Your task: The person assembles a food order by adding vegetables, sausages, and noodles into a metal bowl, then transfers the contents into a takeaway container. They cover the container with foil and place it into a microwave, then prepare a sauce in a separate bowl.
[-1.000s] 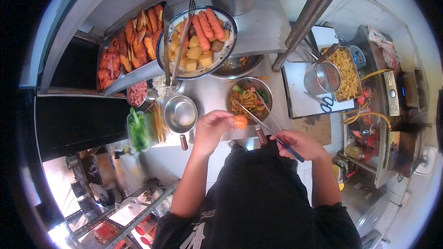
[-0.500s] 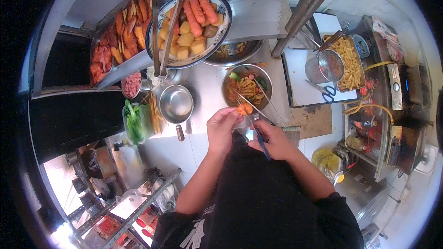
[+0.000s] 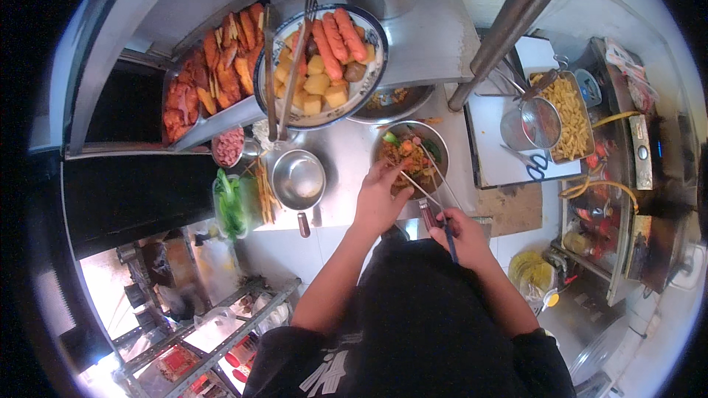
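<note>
My left hand (image 3: pixel 380 197) reaches over the near left rim of a metal pan (image 3: pixel 447 146), fingers and thumb apart, with no piece visible between them. In the pan lie wavy noodles, green leaves and orange pieces (image 3: pixel 409 149). A pair of slim metal tongs (image 3: pixel 417 189) leans across its right side. To the right of the pan's brown handle (image 3: pixel 427 215), my right hand (image 3: pixel 463 236) is closed around a tool with a dark blue handle (image 3: pixel 450 242), apparently scissors; the fingers hide part of it.
A shelf plate (image 3: pixel 377 77) with sausages and potato chunks overhangs the counter. Left of the pan stands a small saucepan (image 3: pixel 299 179); greens (image 3: pixel 231 203) lie beyond it. At the right, blue-handled scissors (image 3: pixel 537 167) and a strainer (image 3: pixel 531 124) rest on a white board (image 3: pixel 493 147).
The orange piece is no longer visible in my left hand, which has moved over the pan with fingers apart. My right hand has drawn right with the blue-handled tool. The whole view has shifted slightly.
</note>
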`<move>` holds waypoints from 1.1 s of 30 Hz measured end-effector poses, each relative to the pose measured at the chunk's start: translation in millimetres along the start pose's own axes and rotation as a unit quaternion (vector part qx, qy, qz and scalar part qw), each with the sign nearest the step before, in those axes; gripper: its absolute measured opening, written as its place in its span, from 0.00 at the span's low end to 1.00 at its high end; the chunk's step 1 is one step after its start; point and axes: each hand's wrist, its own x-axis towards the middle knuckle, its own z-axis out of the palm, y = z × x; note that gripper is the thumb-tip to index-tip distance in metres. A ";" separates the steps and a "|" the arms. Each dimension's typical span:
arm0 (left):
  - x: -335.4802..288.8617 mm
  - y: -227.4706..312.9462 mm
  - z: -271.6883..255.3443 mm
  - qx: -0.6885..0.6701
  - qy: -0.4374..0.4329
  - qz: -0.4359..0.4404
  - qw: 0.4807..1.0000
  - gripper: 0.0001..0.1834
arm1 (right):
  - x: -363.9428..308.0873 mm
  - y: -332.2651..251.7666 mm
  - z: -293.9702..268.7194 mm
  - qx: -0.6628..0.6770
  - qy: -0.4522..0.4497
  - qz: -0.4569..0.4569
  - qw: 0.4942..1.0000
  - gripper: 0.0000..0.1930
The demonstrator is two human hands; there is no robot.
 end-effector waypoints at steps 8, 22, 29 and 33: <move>81.1 85.1 -177.4 0.116 0.196 0.149 0.962 0.07 | -2.7 -13.9 -21.1 -0.032 0.040 -0.033 0.998 0.26; 178.7 76.9 -135.3 0.537 0.044 0.426 0.727 0.09 | -14.0 -31.2 -33.0 -0.122 0.046 -0.078 0.988 0.31; 175.3 89.3 -155.5 0.415 -0.024 0.383 0.825 0.10 | -12.3 -27.5 -33.5 -0.143 0.046 -0.053 0.987 0.30; 136.6 93.3 -192.5 0.207 0.046 0.288 0.934 0.15 | -15.4 -32.7 -37.2 -0.141 0.039 -0.087 0.985 0.29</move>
